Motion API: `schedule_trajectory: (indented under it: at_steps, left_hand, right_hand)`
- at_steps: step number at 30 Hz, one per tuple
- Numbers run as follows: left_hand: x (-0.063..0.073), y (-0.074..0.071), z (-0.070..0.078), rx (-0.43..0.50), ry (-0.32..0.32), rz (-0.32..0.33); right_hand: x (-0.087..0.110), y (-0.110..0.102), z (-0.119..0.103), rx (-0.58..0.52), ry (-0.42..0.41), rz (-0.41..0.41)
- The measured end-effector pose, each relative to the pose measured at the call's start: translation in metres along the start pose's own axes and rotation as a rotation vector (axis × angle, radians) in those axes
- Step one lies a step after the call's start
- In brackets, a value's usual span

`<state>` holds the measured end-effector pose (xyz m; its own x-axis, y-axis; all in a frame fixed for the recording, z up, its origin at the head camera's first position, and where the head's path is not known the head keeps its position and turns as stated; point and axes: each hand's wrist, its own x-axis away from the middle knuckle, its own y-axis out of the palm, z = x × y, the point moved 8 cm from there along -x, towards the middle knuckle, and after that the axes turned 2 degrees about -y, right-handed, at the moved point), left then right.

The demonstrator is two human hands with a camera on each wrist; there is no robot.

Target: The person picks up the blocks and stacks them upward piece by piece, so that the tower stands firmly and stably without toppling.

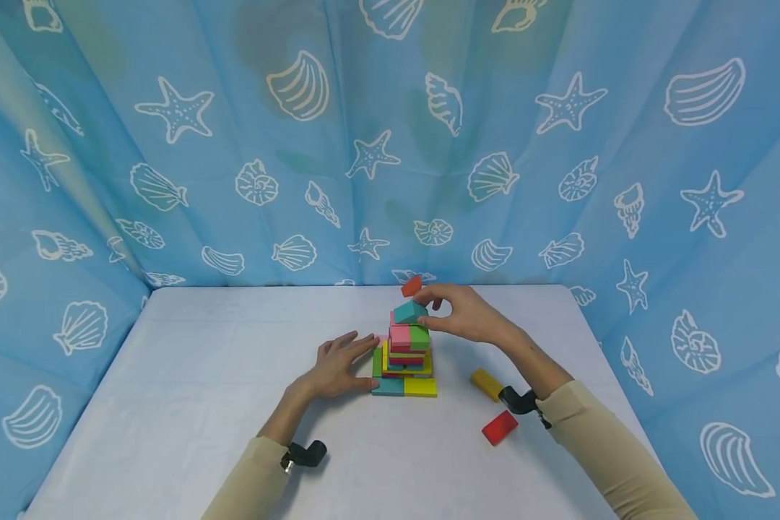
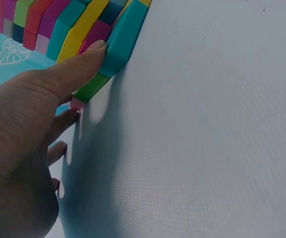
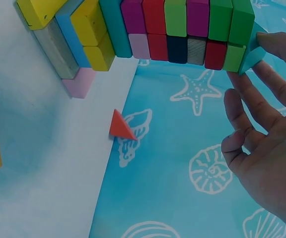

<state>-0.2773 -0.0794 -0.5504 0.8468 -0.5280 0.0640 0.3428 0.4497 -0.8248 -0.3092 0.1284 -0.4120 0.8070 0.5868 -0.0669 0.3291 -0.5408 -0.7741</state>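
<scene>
A tower of coloured wooden blocks [image 1: 406, 354] stands on the white table, with a wider base of teal, yellow and green blocks. At its top my right hand [image 1: 458, 310] pinches a teal triangular block [image 1: 408, 313] between thumb and fingers, right over the pink and green blocks. The same teal block [image 3: 252, 52] shows at the tower's end in the right wrist view. My left hand [image 1: 338, 367] lies beside the base at its left, fingers extended. In the left wrist view its thumb tip overlaps the magenta and teal base blocks [image 2: 125, 42].
Right of the tower lie a yellow block [image 1: 486, 385] and a red block [image 1: 499, 427]. An orange-red triangular block [image 3: 120, 126] is near the table's far edge, behind the tower. A blue curtain [image 1: 377, 209] with shell prints surrounds the table [image 1: 234, 361].
</scene>
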Motion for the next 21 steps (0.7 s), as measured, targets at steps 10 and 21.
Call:
schedule_trajectory:
  at_steps: [10,21]
  left_hand:
    - [-0.0025,0.0017,-0.0021,-0.014,-0.007,-0.006]
    - [-0.0018,0.0024,-0.0024,-0.003,0.002,0.001]
  right_hand:
    - [0.0012,-0.0001,-0.0057,0.009,-0.019,0.001]
    - [0.0003,0.0017,-0.01,0.0,-0.025,0.003]
